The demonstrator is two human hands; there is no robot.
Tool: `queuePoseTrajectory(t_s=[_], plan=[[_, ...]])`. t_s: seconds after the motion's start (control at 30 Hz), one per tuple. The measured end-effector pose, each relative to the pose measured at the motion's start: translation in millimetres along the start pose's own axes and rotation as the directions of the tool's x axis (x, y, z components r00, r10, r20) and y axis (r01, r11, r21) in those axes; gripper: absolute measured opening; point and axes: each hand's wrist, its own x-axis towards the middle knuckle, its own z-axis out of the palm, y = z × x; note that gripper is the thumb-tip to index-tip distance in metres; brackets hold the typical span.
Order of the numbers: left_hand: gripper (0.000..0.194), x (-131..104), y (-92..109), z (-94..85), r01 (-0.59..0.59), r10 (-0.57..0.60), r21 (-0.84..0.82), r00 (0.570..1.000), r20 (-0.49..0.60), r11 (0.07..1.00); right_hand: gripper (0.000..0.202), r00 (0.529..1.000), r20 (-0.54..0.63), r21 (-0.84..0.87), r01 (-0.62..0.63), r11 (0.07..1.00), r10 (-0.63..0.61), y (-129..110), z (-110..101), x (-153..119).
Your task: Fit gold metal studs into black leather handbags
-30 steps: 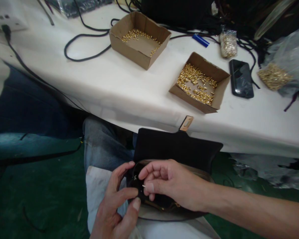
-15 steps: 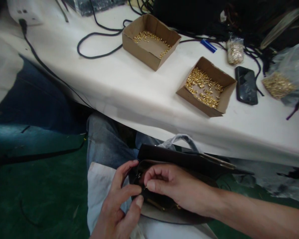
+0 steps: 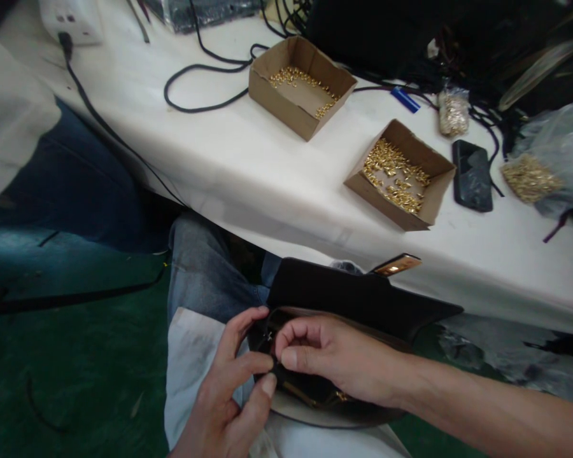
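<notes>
A black handbag [image 3: 310, 289] lies across my lap with its flap raised, and a gold metal plate [image 3: 397, 264] sticks out at the flap's far edge. My left hand [image 3: 229, 388] grips the bag's left edge, thumb and index finger nearly together on it. Close by, my right hand [image 3: 325, 356] reaches over the opening with thumb and index finger pinched. Whatever that pinch holds is too small and hidden to name. A gold zipper [image 3: 339, 397] shows below my right hand.
Two cardboard boxes on the white-covered table hold small gold metal pieces: the left box [image 3: 281, 105] and the right box [image 3: 386, 207]. A black phone [image 3: 472, 175], a bagged heap of gold pieces [image 3: 532, 178], cords and a white power socket [image 3: 71, 19] lie around. Another person's leg [image 3: 86, 184] is at left.
The bag's flap has tipped, so its black face and the gold plate show more and the wrapped handle shows less. My hands keep nearly the same pose. The view has shifted slightly.
</notes>
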Motion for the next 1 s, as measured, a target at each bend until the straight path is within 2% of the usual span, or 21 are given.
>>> queuePoseTrajectory(t_s=[0.17,0.37,0.67,0.87,0.93,1.0], plan=[[0.024,-0.6,0.1,0.6,0.021,-0.021,-0.020,1.000,-0.003,1.000,0.038,1.000,0.008,-0.008,0.003,1.000,-0.002,0.6,0.4,2.3],[0.024,1.3,4.2,1.4,0.017,-0.017,-0.008,1.000,-0.005,1.000,0.050,0.996,0.046,0.117,0.066,0.991,-0.072,4.3,-0.3,5.0],[0.023,5.3,8.2,-1.3,-0.036,0.036,-0.005,0.999,-0.008,0.999,0.042,0.999,-0.009,0.143,0.036,0.989,-0.035,3.8,2.8,6.9],[0.023,5.0,11.8,-1.6,-0.088,0.095,0.077,0.991,-0.090,0.993,0.041,0.998,-0.018,0.087,0.054,0.995,-0.053,1.2,0.8,4.1],[0.027,4.2,10.7,0.9,-0.064,0.079,0.123,0.989,-0.123,0.990,0.041,0.999,-0.030,0.042,0.027,0.999,-0.026,1.2,-0.1,0.3],[0.036,4.4,9.3,4.6,-0.003,0.021,0.100,0.984,-0.179,0.995,0.041,0.998,-0.070,0.028,0.002,1.000,0.000,1.9,0.2,-3.2]])
